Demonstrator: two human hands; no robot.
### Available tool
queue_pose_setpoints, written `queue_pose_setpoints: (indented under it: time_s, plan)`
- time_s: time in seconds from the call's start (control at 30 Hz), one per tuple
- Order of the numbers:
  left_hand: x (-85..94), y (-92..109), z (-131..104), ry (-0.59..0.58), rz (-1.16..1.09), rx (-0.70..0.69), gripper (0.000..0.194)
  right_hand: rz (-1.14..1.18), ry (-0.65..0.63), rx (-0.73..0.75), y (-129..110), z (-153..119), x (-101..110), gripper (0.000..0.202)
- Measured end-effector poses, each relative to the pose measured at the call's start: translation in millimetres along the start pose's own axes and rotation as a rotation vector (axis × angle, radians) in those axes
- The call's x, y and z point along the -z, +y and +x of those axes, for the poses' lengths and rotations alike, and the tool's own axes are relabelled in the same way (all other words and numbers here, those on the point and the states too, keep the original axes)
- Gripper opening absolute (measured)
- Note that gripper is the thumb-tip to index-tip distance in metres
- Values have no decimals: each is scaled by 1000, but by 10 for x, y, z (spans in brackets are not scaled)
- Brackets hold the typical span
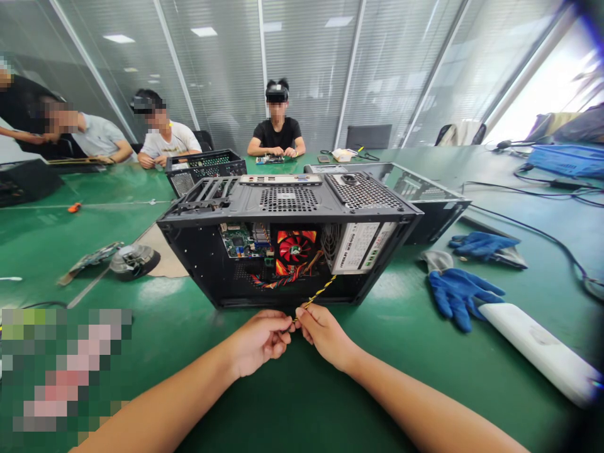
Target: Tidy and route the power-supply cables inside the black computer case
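Observation:
In front of me stands an open black computer case [198,258], its rear panel facing up. Inside it show a motherboard [240,239], a red cooling fan [296,250] and a white-labelled power supply [363,248]. A yellow-and-black twisted cable [321,290] runs out of the case from below the power supply. My left hand [262,340] pinches the cable's near end between thumb and finger. Right beside it, my right hand [325,333] grips the same cable slightly closer to the case. The cable's tip is hidden by my fingers.
Blue gloves [460,292] and a white oblong object [538,349] lie to the right. A round metal part [134,260] sits left on cardboard [165,255]. Behind are another case [436,217] and several people at the green table [189,402]. Black cables [533,226] cross the right side.

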State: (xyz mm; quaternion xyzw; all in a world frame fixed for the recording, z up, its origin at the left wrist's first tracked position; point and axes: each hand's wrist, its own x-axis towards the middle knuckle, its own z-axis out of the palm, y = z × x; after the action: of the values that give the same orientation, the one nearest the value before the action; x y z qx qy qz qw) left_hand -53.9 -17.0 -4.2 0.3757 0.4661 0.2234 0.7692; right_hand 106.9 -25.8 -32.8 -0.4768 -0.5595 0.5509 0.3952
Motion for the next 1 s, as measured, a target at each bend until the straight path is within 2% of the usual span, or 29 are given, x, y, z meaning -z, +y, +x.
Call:
queue_pose_setpoints:
  time_s: [0.1, 0.3, 0.4, 0.47, 0.53, 0.67, 0.77, 0.87, 0.93, 1.0]
  plan:
    - [-12, 5, -5, 43, 137, -79, 24, -2, 12, -2, -21, 4, 4, 39]
    - [-72, 16, -119, 283, 922, -614, 16, -6, 49, 15, -43, 12, 2, 41]
    - [-83, 0, -159, 325, 1104, -757, 14, 0, 48, 13, -22, 15, -1, 40]
    - [-91, -3, -159, 319, 1082, -735, 15, 3, 40, 13, -12, 16, -1, 39]
    - [-97, 3, -137, 287, 953, -602, 18, -3, 30, 13, -4, 15, 1, 39]
    - [-76, 19, -67, 139, 440, -207, 21, -16, 15, 15, 13, 13, 3, 37]
    - [-38, 21, -28, 39, 121, -45, 23, -20, -5, 17, 26, 10, 6, 38]
    - [-22, 23, -18, 8, 45, -12, 23, -33, -13, 18, 30, 9, 7, 39]
    - [-29, 23, -22, 50, 141, -66, 22, -35, 3, 16, 27, 12, 5, 39]
    - [-41, 18, -32, 116, 325, -185, 20, -31, 25, 7, 17, 15, -1, 39]
